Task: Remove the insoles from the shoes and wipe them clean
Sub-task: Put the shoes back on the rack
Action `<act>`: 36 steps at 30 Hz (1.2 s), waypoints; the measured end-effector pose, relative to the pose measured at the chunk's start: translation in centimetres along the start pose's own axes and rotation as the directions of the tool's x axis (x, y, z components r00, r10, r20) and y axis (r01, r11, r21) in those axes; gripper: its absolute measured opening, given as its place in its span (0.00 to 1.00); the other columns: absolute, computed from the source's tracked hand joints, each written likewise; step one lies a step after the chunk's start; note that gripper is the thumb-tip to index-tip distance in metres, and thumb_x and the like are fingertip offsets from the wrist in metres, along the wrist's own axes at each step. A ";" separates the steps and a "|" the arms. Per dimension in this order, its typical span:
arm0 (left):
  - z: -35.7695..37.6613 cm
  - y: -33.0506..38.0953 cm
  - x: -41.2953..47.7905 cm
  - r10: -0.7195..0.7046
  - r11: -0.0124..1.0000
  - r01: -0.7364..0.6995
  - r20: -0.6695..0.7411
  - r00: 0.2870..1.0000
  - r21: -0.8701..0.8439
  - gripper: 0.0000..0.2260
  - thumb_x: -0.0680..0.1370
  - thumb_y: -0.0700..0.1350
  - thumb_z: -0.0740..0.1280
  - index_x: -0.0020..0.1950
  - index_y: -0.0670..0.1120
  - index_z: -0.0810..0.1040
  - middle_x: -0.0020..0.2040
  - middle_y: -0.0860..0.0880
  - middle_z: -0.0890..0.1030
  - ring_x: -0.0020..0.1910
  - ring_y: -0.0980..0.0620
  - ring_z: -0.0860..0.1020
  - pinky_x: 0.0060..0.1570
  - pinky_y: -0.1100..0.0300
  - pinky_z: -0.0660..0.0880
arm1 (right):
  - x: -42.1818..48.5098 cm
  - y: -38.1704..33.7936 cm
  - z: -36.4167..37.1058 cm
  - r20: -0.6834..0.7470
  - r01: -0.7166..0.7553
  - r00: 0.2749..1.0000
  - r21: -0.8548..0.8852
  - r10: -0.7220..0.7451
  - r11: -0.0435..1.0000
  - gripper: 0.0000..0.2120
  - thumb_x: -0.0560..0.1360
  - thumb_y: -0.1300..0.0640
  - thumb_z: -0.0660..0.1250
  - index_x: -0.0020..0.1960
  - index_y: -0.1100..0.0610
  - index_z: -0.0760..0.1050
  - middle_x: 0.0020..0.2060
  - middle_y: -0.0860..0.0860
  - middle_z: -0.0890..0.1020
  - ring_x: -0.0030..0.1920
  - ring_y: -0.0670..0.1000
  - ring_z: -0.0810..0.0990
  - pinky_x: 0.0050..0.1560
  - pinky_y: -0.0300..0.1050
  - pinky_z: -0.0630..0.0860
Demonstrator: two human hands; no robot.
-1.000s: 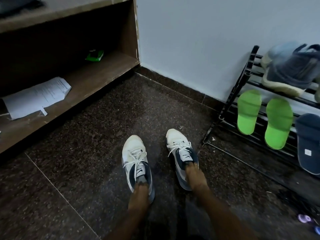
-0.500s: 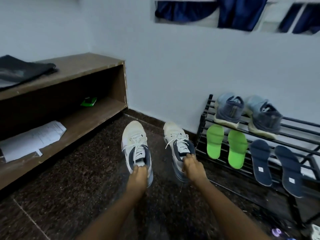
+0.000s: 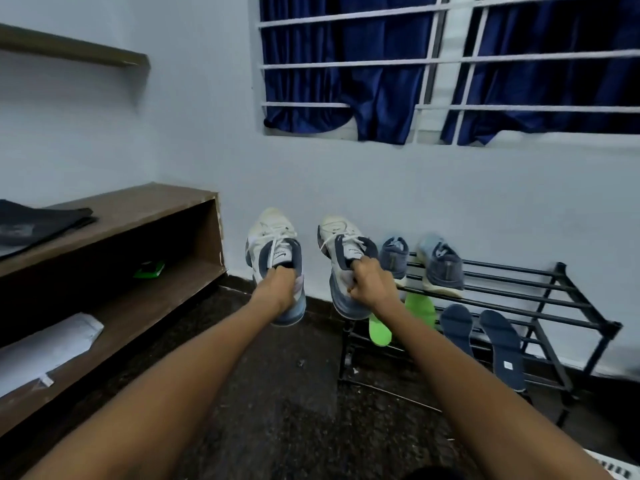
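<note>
The left hand (image 3: 277, 288) grips the left sneaker (image 3: 273, 237), the right hand (image 3: 369, 283) the right sneaker (image 3: 341, 239), its forearm partly hiding green insoles (image 3: 420, 308) on the rack (image 3: 519, 296).

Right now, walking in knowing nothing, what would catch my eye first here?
Dead centre, the left hand and right hand each grip one of the white sneakers by its heel, held out toward the wall. Bright green insoles lie on the black shoe rack at the right, and deep blue curtains hang behind window bars at the top.
</note>
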State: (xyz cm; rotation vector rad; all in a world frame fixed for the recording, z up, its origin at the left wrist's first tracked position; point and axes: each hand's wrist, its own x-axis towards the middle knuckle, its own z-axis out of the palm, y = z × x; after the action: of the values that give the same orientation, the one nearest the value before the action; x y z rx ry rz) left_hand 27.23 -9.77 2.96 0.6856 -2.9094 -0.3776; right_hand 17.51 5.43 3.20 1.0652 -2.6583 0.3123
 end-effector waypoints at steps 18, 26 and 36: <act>-1.2 24.1 4.3 0.392 0.920 -0.392 0.010 0.920 -0.023 0.13 0.78 0.39 0.62 0.60 0.36 0.74 0.56 0.39 0.77 0.55 0.42 0.76 0.48 0.60 0.68 | -4.6 17.4 -10.7 -0.128 -0.356 0.930 -0.073 0.345 0.932 0.13 0.76 0.58 0.59 0.56 0.64 0.71 0.57 0.60 0.74 0.57 0.60 0.73 0.48 0.50 0.70; 3.3 32.8 7.8 0.495 0.864 -0.487 0.044 0.868 -0.128 0.16 0.75 0.36 0.63 0.33 0.47 0.59 0.34 0.51 0.64 0.43 0.48 0.66 0.32 0.62 0.61 | -6.3 26.3 -10.9 -0.130 -0.490 0.868 -0.075 0.479 0.868 0.12 0.76 0.57 0.59 0.54 0.64 0.72 0.56 0.60 0.74 0.56 0.61 0.73 0.47 0.49 0.69; 10.2 38.0 10.9 0.552 0.833 -0.551 0.126 0.824 -0.051 0.16 0.75 0.37 0.64 0.33 0.47 0.60 0.34 0.51 0.63 0.41 0.49 0.69 0.39 0.60 0.65 | -7.2 33.6 -6.9 -0.081 -0.543 0.840 -0.154 0.537 0.826 0.12 0.77 0.57 0.58 0.57 0.64 0.70 0.58 0.58 0.72 0.60 0.58 0.70 0.48 0.49 0.68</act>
State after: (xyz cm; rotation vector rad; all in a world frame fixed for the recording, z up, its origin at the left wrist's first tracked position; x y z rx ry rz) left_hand -0.33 20.37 4.19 -0.2163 -3.0437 -0.3767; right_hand 0.19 35.87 4.03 0.2277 -2.8433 0.1948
